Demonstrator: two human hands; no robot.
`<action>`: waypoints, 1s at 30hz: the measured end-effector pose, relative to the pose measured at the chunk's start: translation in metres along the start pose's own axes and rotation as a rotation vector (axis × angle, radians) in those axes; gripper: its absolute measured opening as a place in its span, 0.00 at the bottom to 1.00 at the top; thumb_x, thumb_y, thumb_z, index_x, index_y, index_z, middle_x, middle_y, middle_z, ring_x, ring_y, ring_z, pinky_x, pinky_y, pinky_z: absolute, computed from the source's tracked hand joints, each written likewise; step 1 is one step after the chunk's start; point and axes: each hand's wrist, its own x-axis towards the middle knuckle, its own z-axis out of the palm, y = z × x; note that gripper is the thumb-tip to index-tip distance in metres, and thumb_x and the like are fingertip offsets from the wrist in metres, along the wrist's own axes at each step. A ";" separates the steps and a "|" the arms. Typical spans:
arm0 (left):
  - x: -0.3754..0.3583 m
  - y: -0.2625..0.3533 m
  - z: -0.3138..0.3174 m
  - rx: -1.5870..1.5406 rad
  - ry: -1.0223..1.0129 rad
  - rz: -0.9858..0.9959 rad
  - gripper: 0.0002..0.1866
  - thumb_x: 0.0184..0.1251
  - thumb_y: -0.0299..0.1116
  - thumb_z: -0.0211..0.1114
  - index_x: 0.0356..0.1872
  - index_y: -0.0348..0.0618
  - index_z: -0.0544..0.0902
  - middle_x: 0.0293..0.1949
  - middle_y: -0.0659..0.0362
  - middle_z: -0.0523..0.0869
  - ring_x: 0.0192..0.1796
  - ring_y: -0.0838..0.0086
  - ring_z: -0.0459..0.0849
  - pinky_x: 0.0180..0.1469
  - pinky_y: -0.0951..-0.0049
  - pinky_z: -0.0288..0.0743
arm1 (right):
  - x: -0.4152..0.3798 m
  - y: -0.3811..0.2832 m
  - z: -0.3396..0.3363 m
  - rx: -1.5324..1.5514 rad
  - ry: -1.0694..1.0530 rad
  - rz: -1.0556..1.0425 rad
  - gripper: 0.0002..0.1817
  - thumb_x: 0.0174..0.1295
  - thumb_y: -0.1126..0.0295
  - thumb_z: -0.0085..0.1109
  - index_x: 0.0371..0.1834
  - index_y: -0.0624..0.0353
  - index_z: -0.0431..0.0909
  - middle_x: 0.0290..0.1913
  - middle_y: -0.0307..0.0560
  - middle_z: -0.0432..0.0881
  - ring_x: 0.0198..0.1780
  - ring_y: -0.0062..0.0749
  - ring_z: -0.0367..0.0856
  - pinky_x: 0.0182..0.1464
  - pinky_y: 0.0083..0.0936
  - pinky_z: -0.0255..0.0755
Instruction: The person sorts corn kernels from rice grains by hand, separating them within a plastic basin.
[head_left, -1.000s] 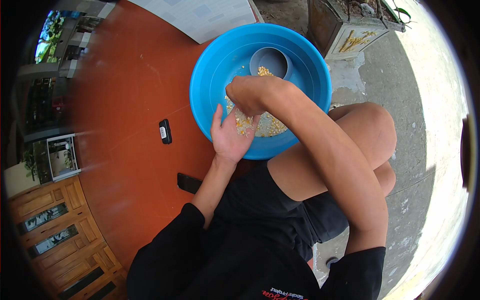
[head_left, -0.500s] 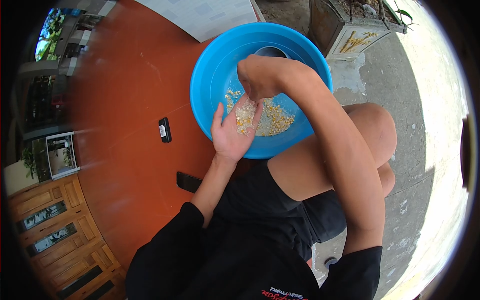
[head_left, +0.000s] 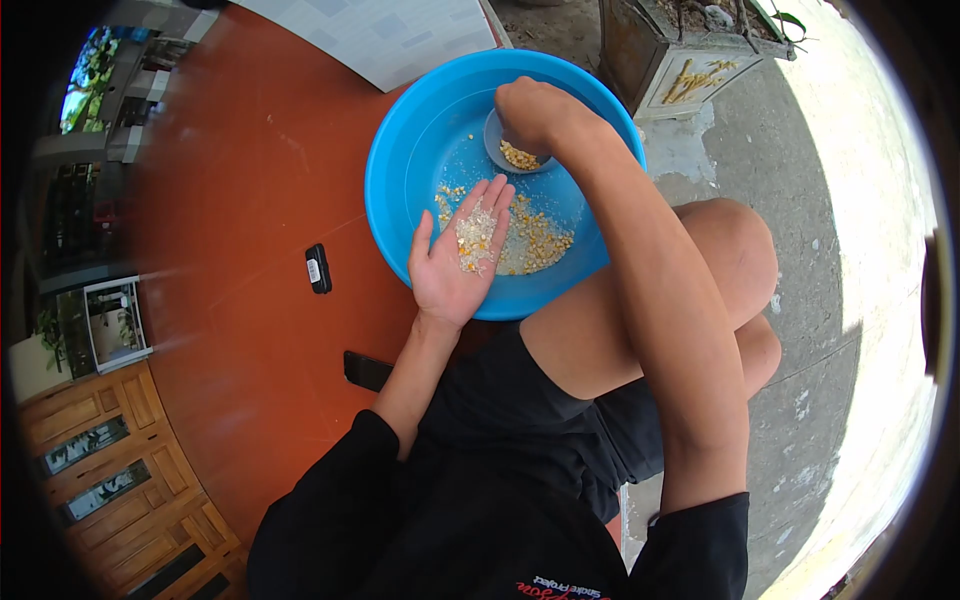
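Observation:
My left hand is held palm up over the near left part of a blue basin, fingers stretched out. On its palm and fingers lies a heap of white rice mixed with some yellow corn kernels. My right hand is over a small bowl inside the basin, at its far side. Its fingers point down and are hidden behind the back of the hand. Yellow corn kernels show in the bowl. More corn and rice lie spread on the basin floor, partly hidden by my left hand.
Left of the basin, a small black case with a white label and a black phone lie on the red floor. A planter box stands beyond the basin at right. My bent knee is close to the basin's right side.
My right hand has moved from above my left palm to the small bowl, farther away. The left palm with its grains is more exposed. The view has shifted slightly.

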 end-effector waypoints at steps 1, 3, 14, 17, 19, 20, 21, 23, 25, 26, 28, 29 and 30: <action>0.000 0.000 0.000 0.010 0.002 0.006 0.44 0.92 0.52 0.49 0.91 0.28 0.46 0.92 0.39 0.51 0.94 0.50 0.50 0.94 0.52 0.54 | 0.000 -0.001 0.002 0.009 0.004 0.001 0.12 0.69 0.73 0.65 0.48 0.67 0.93 0.52 0.67 0.94 0.56 0.60 0.94 0.59 0.49 0.89; 0.000 0.000 -0.001 0.034 0.012 0.013 0.44 0.92 0.53 0.49 0.90 0.26 0.49 0.91 0.38 0.54 0.94 0.50 0.52 0.93 0.52 0.55 | -0.002 -0.006 0.002 0.012 -0.029 0.020 0.13 0.69 0.74 0.64 0.52 0.65 0.93 0.55 0.64 0.93 0.58 0.59 0.94 0.60 0.49 0.89; 0.006 0.018 0.032 0.211 0.013 0.161 0.42 0.91 0.50 0.49 0.90 0.29 0.52 0.91 0.43 0.57 0.93 0.58 0.55 0.94 0.57 0.55 | -0.084 -0.090 -0.031 1.073 0.512 0.126 0.20 0.82 0.58 0.63 0.62 0.63 0.91 0.63 0.58 0.91 0.65 0.50 0.90 0.69 0.45 0.80; 0.012 0.017 0.061 0.249 -0.068 0.206 0.42 0.91 0.52 0.45 0.91 0.30 0.53 0.92 0.44 0.56 0.94 0.59 0.53 0.95 0.56 0.52 | -0.099 -0.125 -0.007 1.552 0.701 0.359 0.27 0.89 0.52 0.52 0.76 0.62 0.82 0.74 0.55 0.85 0.75 0.45 0.83 0.79 0.41 0.73; 0.011 0.013 0.071 0.326 -0.090 0.244 0.42 0.91 0.54 0.41 0.91 0.31 0.53 0.92 0.43 0.55 0.95 0.58 0.51 0.95 0.55 0.48 | -0.096 -0.144 0.020 1.750 0.777 0.407 0.30 0.92 0.51 0.46 0.81 0.65 0.77 0.78 0.57 0.81 0.81 0.43 0.77 0.83 0.39 0.68; 0.011 0.011 0.073 0.416 -0.088 0.289 0.42 0.91 0.55 0.40 0.91 0.31 0.52 0.93 0.43 0.54 0.95 0.57 0.50 0.96 0.55 0.47 | -0.091 -0.153 0.034 1.837 0.789 0.377 0.31 0.92 0.52 0.45 0.81 0.67 0.76 0.80 0.58 0.79 0.83 0.42 0.75 0.85 0.39 0.65; 0.012 0.008 0.075 0.507 -0.089 0.337 0.43 0.91 0.56 0.39 0.91 0.31 0.52 0.93 0.43 0.53 0.95 0.55 0.48 0.96 0.54 0.45 | -0.087 -0.159 0.036 1.925 0.799 0.339 0.31 0.93 0.53 0.43 0.82 0.69 0.75 0.81 0.60 0.78 0.84 0.41 0.72 0.86 0.38 0.63; 0.009 0.006 0.080 0.615 -0.085 0.414 0.44 0.91 0.57 0.38 0.91 0.30 0.51 0.93 0.42 0.51 0.95 0.53 0.47 0.96 0.53 0.43 | -0.088 -0.161 0.038 2.109 0.762 0.250 0.35 0.94 0.52 0.36 0.81 0.76 0.72 0.82 0.67 0.75 0.85 0.47 0.71 0.89 0.40 0.61; 0.004 0.005 0.083 0.642 -0.082 0.463 0.44 0.91 0.57 0.37 0.91 0.30 0.51 0.93 0.42 0.51 0.95 0.51 0.46 0.96 0.52 0.41 | -0.092 -0.158 0.039 2.282 0.736 0.196 0.36 0.94 0.52 0.34 0.81 0.79 0.70 0.82 0.70 0.74 0.85 0.50 0.71 0.89 0.42 0.61; 0.002 0.004 0.082 0.659 -0.081 0.473 0.44 0.91 0.57 0.37 0.91 0.30 0.51 0.93 0.42 0.51 0.95 0.51 0.46 0.96 0.52 0.41 | -0.094 -0.160 0.044 2.271 0.735 0.218 0.36 0.94 0.52 0.32 0.81 0.79 0.69 0.82 0.72 0.74 0.85 0.52 0.72 0.89 0.43 0.63; -0.002 0.002 0.079 0.689 -0.080 0.495 0.44 0.91 0.58 0.36 0.92 0.30 0.51 0.93 0.42 0.51 0.95 0.51 0.46 0.96 0.51 0.41 | -0.097 -0.163 0.050 2.370 0.716 0.264 0.36 0.94 0.53 0.32 0.81 0.79 0.70 0.81 0.72 0.75 0.84 0.52 0.74 0.88 0.43 0.65; -0.004 0.000 0.080 0.700 -0.076 0.512 0.44 0.90 0.58 0.36 0.92 0.31 0.51 0.93 0.42 0.51 0.95 0.51 0.46 0.96 0.51 0.41 | -0.099 -0.163 0.052 2.418 0.703 0.285 0.36 0.94 0.53 0.32 0.81 0.79 0.70 0.80 0.72 0.76 0.83 0.52 0.74 0.88 0.43 0.65; -0.007 -0.002 0.081 0.711 -0.071 0.530 0.44 0.90 0.58 0.36 0.92 0.31 0.51 0.93 0.42 0.51 0.95 0.51 0.45 0.96 0.51 0.41 | -0.100 -0.163 0.051 2.425 0.688 0.287 0.36 0.93 0.53 0.32 0.80 0.79 0.71 0.80 0.72 0.76 0.83 0.51 0.75 0.88 0.43 0.65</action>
